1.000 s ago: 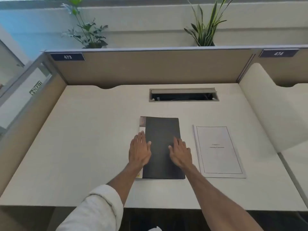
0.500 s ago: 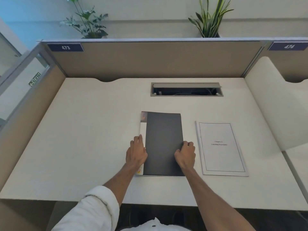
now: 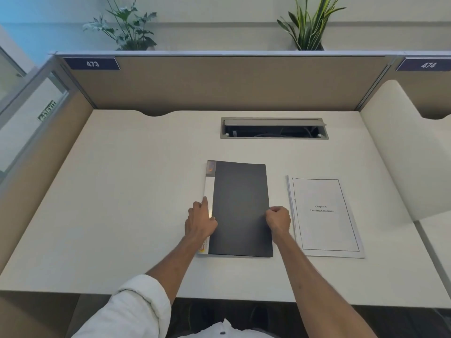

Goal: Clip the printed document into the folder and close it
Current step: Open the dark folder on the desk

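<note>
A dark grey folder (image 3: 240,206) with a white spine strip lies closed and flat in the middle of the desk. My left hand (image 3: 199,219) rests on its left spine edge, fingers pressing down. At the folder's right edge, my right hand (image 3: 278,218) has its fingers curled and pinches the cover's edge. The printed document (image 3: 324,215), white pages with a bordered title page, lies flat just right of the folder, apart from both hands.
An open cable slot (image 3: 274,129) is set into the desk (image 3: 136,191) behind the folder. Beige partition walls (image 3: 219,81) enclose the back and left. A curved white divider (image 3: 400,147) stands at the right. Plants sit above the partition.
Both hands slid outward from the top of the cover to the folder's edges: the left to the spine, the right curling onto the right edge. The camera view tilted down slightly.
</note>
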{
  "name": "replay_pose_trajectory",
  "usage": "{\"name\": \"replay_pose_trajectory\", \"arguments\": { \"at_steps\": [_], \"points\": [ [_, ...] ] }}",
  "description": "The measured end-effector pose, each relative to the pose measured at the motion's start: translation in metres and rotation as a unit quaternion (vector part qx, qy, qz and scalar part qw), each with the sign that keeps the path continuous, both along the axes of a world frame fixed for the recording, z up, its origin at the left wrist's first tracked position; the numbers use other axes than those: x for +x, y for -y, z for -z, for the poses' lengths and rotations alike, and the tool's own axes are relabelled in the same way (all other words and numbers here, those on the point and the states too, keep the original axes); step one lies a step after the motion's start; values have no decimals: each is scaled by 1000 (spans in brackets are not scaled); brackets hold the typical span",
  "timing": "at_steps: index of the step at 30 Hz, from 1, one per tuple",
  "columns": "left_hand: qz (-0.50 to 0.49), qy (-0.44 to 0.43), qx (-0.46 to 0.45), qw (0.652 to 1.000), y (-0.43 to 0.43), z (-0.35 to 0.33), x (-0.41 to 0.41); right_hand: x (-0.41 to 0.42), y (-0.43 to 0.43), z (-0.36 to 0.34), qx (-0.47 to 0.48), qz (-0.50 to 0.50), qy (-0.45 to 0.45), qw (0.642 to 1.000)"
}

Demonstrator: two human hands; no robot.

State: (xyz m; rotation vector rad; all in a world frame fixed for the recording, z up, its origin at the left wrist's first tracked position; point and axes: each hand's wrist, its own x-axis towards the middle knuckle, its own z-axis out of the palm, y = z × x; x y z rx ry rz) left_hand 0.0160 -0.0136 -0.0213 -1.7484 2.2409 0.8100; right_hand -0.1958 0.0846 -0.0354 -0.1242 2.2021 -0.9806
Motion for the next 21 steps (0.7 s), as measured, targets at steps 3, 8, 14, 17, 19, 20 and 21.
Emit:
{"name": "replay_pose_trajectory", "arguments": {
  "at_steps": [3, 8, 14, 17, 19, 20, 21],
  "points": [
    [7, -4, 12, 1000, 6, -2, 0, -6, -2, 0, -32, 24, 38, 998],
    [7, 1, 49, 999, 20, -11, -6, -13, 2, -11, -84, 29, 77, 993],
    [-22, -140, 17, 990, 36, -51, -28, 5, 20, -55, -137, -35, -6, 990],
    [-52, -217, 32, 974, 44, -74, -30, 27, 33, -79, -221, -67, -15, 973],
    [-71, -282, 60, 955, 46, -87, -25, 48, 40, -93, -284, -83, 19, 955],
    [-82, -314, 80, 943, 46, -92, -21, 59, 44, -97, -312, -96, 34, 945],
    [-92, -338, 97, 932, 45, -97, -16, 70, 47, -99, -337, -112, 42, 934]
  ]
}}
